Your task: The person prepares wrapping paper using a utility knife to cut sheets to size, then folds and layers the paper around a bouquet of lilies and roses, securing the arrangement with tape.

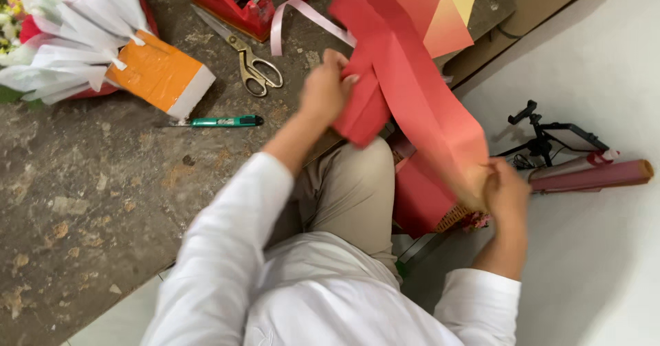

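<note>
Scene: Seated at a worn, stained bench (103, 195) that fills the left of the frame, I work a long sheet of red paper (412, 105) over my lap.
Left hand: My left hand (326, 88), centre of the frame, is closed on the folded edge of the red paper, fingers wrapped over the crease.
Right hand: My right hand (505, 191), lower right, pinches the far end of the same sheet, pulling it taut on a slant.
Red paper: It runs from the top centre down to the right, blurred by motion; a paler orange-yellow sheet (447, 9) shows behind its upper end.
On the bench: Gold-handled scissors (251, 60) lie upper centre, just beside a red tape dispenser (234, 2) with a pink ribbon (302, 16) curling from it. A green utility knife (223, 121) lies left of centre, near an orange-and-white wrapped block (161, 74) and a white paper bouquet wrap (69, 36) in the upper left.
On the floor: A roll of dark red paper (595, 175) and a small black tripod (543, 136) rest at the right edge.
Step in hand: By my judgement, I am folding or creasing the sheet between both hands.
Next move: It looks to call for keeping both ends in tension and the edges aligned, so the crease runs straight.
</note>
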